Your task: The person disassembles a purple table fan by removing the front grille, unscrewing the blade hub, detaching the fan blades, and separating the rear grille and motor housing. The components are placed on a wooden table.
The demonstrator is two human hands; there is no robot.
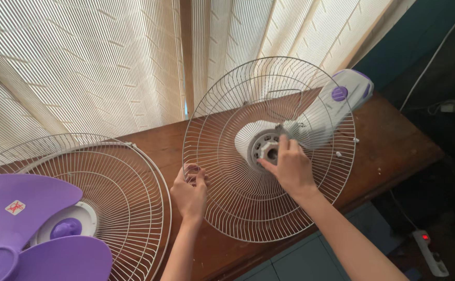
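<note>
A round white wire rear fan guard [248,208] stands tilted on the brown wooden table [394,145], mounted on the white and purple fan motor housing [331,106]. My left hand [190,191] grips the guard's wires at its left rim. My right hand [289,165] rests on the guard's centre, fingers closed on the grey plastic guard nut [267,149] around the motor shaft.
A second wire guard [128,182] lies flat at the left with purple fan blades [35,229] on it. Cream blinds hang behind the table. A white power strip [430,252] with a red light lies on the floor at the right. Small white bits [338,154] lie on the table.
</note>
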